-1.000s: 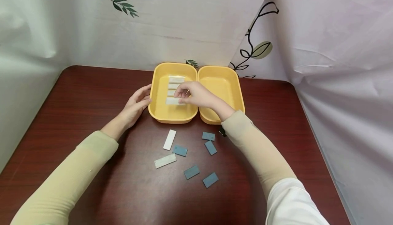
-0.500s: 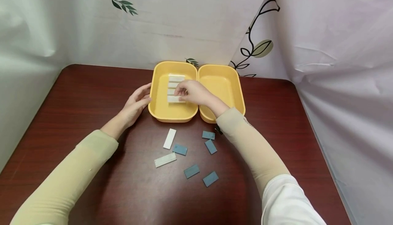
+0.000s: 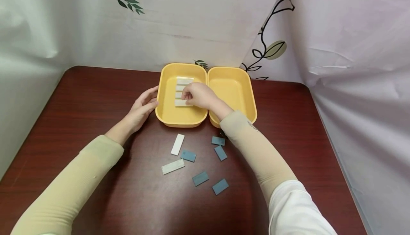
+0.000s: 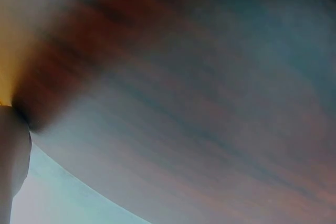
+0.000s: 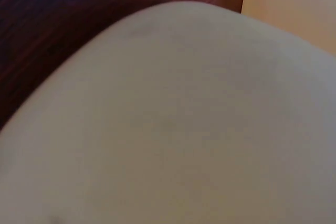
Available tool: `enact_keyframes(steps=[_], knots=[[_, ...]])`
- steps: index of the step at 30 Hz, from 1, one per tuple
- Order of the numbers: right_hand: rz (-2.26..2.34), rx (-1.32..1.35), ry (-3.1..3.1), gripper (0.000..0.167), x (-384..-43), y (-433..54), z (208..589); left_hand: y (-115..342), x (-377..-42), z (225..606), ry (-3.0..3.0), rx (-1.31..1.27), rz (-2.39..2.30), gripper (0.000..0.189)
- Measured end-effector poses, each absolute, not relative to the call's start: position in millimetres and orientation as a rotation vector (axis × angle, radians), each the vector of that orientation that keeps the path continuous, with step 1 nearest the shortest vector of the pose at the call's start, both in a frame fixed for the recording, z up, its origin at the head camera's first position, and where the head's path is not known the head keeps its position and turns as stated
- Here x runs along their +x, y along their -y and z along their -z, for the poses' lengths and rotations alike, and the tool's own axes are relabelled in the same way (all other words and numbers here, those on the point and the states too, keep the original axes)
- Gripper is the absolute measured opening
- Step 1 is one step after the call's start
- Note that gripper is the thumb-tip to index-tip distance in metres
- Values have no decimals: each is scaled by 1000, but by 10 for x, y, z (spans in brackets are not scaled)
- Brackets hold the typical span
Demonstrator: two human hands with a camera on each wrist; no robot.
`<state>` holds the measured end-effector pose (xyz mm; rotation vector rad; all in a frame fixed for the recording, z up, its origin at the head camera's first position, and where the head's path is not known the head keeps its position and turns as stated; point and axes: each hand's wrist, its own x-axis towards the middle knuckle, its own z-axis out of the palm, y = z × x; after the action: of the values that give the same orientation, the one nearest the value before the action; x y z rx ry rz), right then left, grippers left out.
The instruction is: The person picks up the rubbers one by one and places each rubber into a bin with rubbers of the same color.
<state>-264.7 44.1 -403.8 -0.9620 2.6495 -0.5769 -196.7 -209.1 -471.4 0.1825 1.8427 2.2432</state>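
In the head view my right hand [image 3: 200,95] reaches into the left yellow tray [image 3: 169,118]. Its thumb and fingers pinch the right end of a white rectangular tile [image 3: 180,103], low over the tray floor. Beyond it, several similar white tiles [image 3: 184,81] lie in a column, their right ends partly behind the hand. My left hand [image 3: 139,109] rests against the tray's left wall, thumb near the rim and fingers along the outside. The left wrist view shows mostly blurred table and a fingertip; a pale sleeve [image 5: 173,119] fills most of the right wrist view.
A second yellow tray [image 3: 231,98] stands against the first on the right, under my right forearm. On the dark red table [image 3: 128,192] in front lie a white tile [image 3: 177,144], a greyish-white tile [image 3: 173,166] and several blue-grey tiles [image 3: 200,178]. A pale curtain [image 3: 192,21] hangs behind.
The pinched white tile has shifted slightly right and away from me, closer to the column, and lies straighter. My right forearm has swung left. My left hand stays at the tray.
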Motion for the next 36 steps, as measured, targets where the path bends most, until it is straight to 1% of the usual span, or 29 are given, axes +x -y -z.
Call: enact_keyframes(steps=[18, 36], knots=[[428, -940, -2667, 12, -2682, -381, 4057, 2082, -1961, 4714, -1841, 187, -2245, 62], [420, -900, -2653, 16, -2705, -357, 4053, 2081, -1957, 4726, -1848, 188, -2252, 62]])
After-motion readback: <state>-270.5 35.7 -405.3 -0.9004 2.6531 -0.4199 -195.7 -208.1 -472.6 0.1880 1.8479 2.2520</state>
